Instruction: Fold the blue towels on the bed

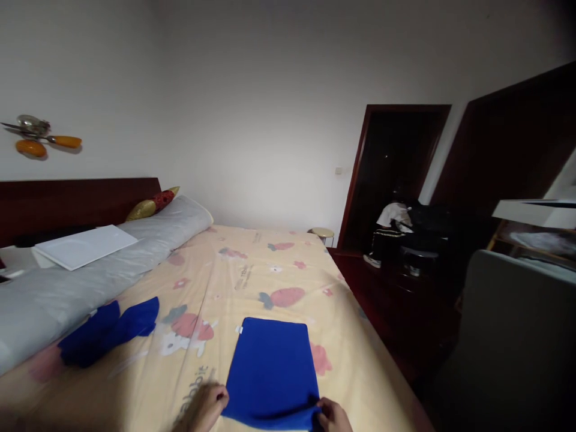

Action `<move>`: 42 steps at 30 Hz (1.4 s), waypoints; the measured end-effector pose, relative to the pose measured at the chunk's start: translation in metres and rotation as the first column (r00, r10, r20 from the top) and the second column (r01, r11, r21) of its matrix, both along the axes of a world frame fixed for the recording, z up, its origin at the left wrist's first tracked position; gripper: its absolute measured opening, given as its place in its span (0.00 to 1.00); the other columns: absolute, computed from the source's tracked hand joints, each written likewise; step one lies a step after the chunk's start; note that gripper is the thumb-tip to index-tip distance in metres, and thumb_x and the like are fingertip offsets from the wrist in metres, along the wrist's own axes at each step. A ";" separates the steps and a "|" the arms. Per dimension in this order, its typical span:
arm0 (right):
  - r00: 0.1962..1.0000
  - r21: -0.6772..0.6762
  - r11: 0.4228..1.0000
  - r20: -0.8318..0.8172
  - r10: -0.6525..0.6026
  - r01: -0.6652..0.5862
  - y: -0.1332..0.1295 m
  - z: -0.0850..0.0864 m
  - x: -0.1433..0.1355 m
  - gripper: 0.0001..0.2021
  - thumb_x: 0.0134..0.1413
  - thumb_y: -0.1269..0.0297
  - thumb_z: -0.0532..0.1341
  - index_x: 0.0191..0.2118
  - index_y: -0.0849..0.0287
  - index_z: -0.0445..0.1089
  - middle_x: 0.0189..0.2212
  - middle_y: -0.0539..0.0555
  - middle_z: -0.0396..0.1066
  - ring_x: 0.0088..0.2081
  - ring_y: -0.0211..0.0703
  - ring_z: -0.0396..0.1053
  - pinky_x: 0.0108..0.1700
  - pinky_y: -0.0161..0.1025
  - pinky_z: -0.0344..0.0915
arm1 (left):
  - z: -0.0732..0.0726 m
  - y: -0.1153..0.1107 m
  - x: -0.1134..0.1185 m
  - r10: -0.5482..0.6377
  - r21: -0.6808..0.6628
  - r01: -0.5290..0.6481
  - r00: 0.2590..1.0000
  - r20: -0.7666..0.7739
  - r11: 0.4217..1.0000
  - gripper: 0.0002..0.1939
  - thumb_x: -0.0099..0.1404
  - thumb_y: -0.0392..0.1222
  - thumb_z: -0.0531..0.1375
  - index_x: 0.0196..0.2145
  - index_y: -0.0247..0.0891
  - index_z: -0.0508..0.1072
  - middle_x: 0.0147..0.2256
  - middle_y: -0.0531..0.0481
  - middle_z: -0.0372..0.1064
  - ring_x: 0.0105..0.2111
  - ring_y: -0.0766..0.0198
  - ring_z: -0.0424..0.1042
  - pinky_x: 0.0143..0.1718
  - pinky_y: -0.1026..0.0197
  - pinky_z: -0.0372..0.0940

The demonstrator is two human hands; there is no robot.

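1. The blue cloth (272, 366) lies spread on the bed's patterned sheet (234, 270), its far edge nearly straight, its near edge rippled with a dark fold toward the right corner
2. A small white tag (239, 329) sticks out beside the cloth's far left corner
3. The left hand (210, 408) has its fingers drawn together, pinching the cloth's left edge close to the near corner
4. The right hand (333, 415) has thumb and fingers closed on the near right corner
5. Leftward, a stretch of sheet separates the cloth from a crumpled second blue cloth (108, 333), which lies just beside the grey bedding roll (186, 216)
6. A white panel (87, 246) rests tilted on that roll, in front of the dark headboard (81, 204)
7. Beyond the far edge, sheet runs on to the bed's end, with a round stool (323, 232) past it
8. Rightward, a narrower strip of sheet reaches the bed's side, then dark red floor (382, 294), a grey panel (517, 336), and a seated person (393, 217) near the doorway
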State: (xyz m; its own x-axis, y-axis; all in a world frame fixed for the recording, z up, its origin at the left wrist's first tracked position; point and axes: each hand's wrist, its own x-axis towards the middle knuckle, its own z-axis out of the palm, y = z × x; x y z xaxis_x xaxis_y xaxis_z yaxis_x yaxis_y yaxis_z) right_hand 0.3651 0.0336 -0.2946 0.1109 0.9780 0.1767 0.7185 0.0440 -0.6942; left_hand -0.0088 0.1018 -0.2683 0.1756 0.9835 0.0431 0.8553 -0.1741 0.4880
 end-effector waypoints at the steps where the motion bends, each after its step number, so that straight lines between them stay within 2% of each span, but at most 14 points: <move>1: 1.000 -0.001 1.000 0.009 0.004 -0.004 0.003 0.000 0.001 0.12 0.46 0.60 0.51 0.25 0.53 0.71 0.22 0.50 0.72 0.27 0.45 0.72 0.30 0.39 0.66 | 0.000 0.004 0.001 0.020 -0.001 -0.020 1.000 -0.008 1.000 0.12 0.57 0.35 0.53 0.22 0.42 0.75 0.24 0.58 0.73 0.31 0.65 0.72 0.35 0.65 0.60; 5: 0.999 -0.017 1.000 0.055 -0.002 0.003 0.005 -0.005 0.007 0.14 0.46 0.63 0.48 0.28 0.52 0.72 0.26 0.51 0.75 0.31 0.47 0.73 0.35 0.41 0.67 | -0.006 0.011 0.006 0.105 0.009 -0.104 0.993 -0.054 0.994 0.11 0.58 0.34 0.53 0.24 0.40 0.74 0.24 0.57 0.72 0.30 0.65 0.72 0.34 0.65 0.60; 9: 0.991 -0.033 0.999 0.130 -0.017 0.022 -0.003 -0.016 0.010 0.16 0.45 0.64 0.50 0.35 0.54 0.74 0.33 0.54 0.76 0.37 0.50 0.73 0.43 0.45 0.66 | -0.016 0.002 0.011 0.158 0.048 -0.154 0.982 -0.104 0.987 0.10 0.57 0.31 0.54 0.31 0.41 0.75 0.30 0.55 0.75 0.36 0.65 0.74 0.41 0.64 0.61; 12: 0.963 -0.009 0.999 0.265 -0.046 0.050 -0.010 -0.025 0.012 0.20 0.46 0.67 0.51 0.44 0.55 0.73 0.38 0.54 0.76 0.41 0.49 0.71 0.44 0.43 0.64 | -0.024 -0.011 0.014 0.177 0.089 -0.166 0.976 -0.130 0.982 0.14 0.59 0.30 0.52 0.37 0.42 0.75 0.39 0.52 0.76 0.44 0.62 0.73 0.48 0.60 0.60; 15: 0.903 0.130 0.988 0.409 -0.133 0.087 -0.013 -0.032 0.003 0.23 0.44 0.69 0.55 0.50 0.53 0.69 0.41 0.55 0.74 0.41 0.49 0.70 0.42 0.42 0.63 | -0.036 -0.021 0.019 0.228 0.234 -0.179 0.952 -0.204 0.956 0.21 0.60 0.28 0.50 0.47 0.42 0.73 0.50 0.47 0.73 0.54 0.57 0.68 0.55 0.52 0.57; 18: 0.851 0.345 0.939 0.491 -0.185 0.005 -0.011 -0.041 -0.027 0.20 0.44 0.66 0.59 0.47 0.53 0.70 0.42 0.57 0.73 0.41 0.51 0.69 0.43 0.44 0.63 | -0.055 -0.030 0.039 0.135 0.368 -0.013 0.941 -0.309 0.930 0.27 0.58 0.25 0.49 0.51 0.44 0.72 0.52 0.49 0.73 0.54 0.57 0.68 0.56 0.53 0.60; 22: 0.815 0.494 0.845 0.564 -0.132 -0.205 -0.008 -0.051 -0.086 0.15 0.48 0.63 0.59 0.44 0.48 0.71 0.41 0.52 0.76 0.39 0.49 0.71 0.41 0.43 0.62 | -0.073 -0.045 0.079 -0.232 0.372 0.370 0.901 -0.366 0.851 0.31 0.54 0.25 0.52 0.54 0.49 0.69 0.52 0.54 0.73 0.52 0.60 0.70 0.54 0.58 0.65; 26: 0.773 0.436 0.849 0.632 -0.053 -0.298 -0.015 -0.048 -0.102 0.18 0.54 0.61 0.57 0.52 0.48 0.68 0.46 0.48 0.76 0.40 0.44 0.73 0.42 0.41 0.63 | -0.066 -0.054 0.084 -0.294 0.356 0.413 0.892 -0.342 0.838 0.31 0.57 0.26 0.51 0.56 0.48 0.67 0.55 0.54 0.71 0.53 0.61 0.71 0.53 0.59 0.68; 30: 0.678 0.449 0.779 0.734 -0.042 -0.438 -0.026 -0.049 -0.061 0.21 0.58 0.61 0.55 0.57 0.51 0.65 0.51 0.48 0.73 0.44 0.41 0.74 0.43 0.38 0.65 | -0.049 -0.051 0.042 -0.364 0.415 0.483 0.869 -0.334 0.771 0.33 0.64 0.33 0.50 0.65 0.52 0.54 0.61 0.56 0.63 0.57 0.66 0.66 0.56 0.64 0.65; 33: 0.643 0.491 0.748 0.758 -0.114 -0.446 -0.034 -0.054 -0.025 0.23 0.60 0.55 0.56 0.59 0.52 0.64 0.52 0.49 0.72 0.46 0.41 0.74 0.43 0.35 0.66 | -0.041 -0.049 0.009 -0.290 0.495 0.460 0.877 -0.383 0.737 0.32 0.68 0.38 0.50 0.67 0.51 0.46 0.62 0.58 0.61 0.59 0.69 0.64 0.57 0.67 0.62; 35: 0.631 0.516 0.728 0.761 -0.149 -0.451 -0.039 -0.055 -0.012 0.24 0.59 0.52 0.57 0.60 0.51 0.63 0.51 0.49 0.73 0.46 0.41 0.75 0.42 0.35 0.67 | -0.040 -0.050 0.000 -0.239 0.528 0.461 0.868 -0.435 0.713 0.31 0.69 0.40 0.49 0.67 0.50 0.45 0.63 0.58 0.60 0.59 0.70 0.64 0.58 0.67 0.60; 37: 0.638 0.556 0.721 0.742 -0.208 -0.412 -0.040 -0.053 -0.014 0.25 0.58 0.51 0.58 0.60 0.52 0.63 0.50 0.50 0.73 0.45 0.44 0.75 0.42 0.36 0.68 | -0.042 -0.052 0.006 -0.182 0.565 0.452 0.864 -0.469 0.690 0.32 0.68 0.39 0.50 0.67 0.47 0.45 0.63 0.57 0.60 0.60 0.69 0.62 0.60 0.65 0.58; 40: 0.651 0.592 0.741 0.704 -0.284 -0.317 -0.035 -0.049 -0.043 0.27 0.57 0.51 0.58 0.59 0.58 0.65 0.52 0.56 0.71 0.48 0.48 0.74 0.44 0.40 0.68 | -0.052 -0.056 0.038 -0.124 0.600 0.422 0.872 -0.474 0.680 0.35 0.63 0.33 0.49 0.67 0.40 0.46 0.63 0.53 0.59 0.62 0.66 0.60 0.61 0.60 0.57; 42: 0.645 0.595 0.711 0.718 -0.262 -0.374 -0.028 -0.046 -0.067 0.25 0.57 0.51 0.58 0.56 0.60 0.68 0.52 0.56 0.72 0.49 0.46 0.73 0.45 0.39 0.68 | -0.062 -0.057 0.062 -0.164 0.596 0.460 0.860 -0.483 0.658 0.38 0.60 0.30 0.48 0.67 0.38 0.46 0.63 0.53 0.59 0.62 0.65 0.59 0.60 0.60 0.58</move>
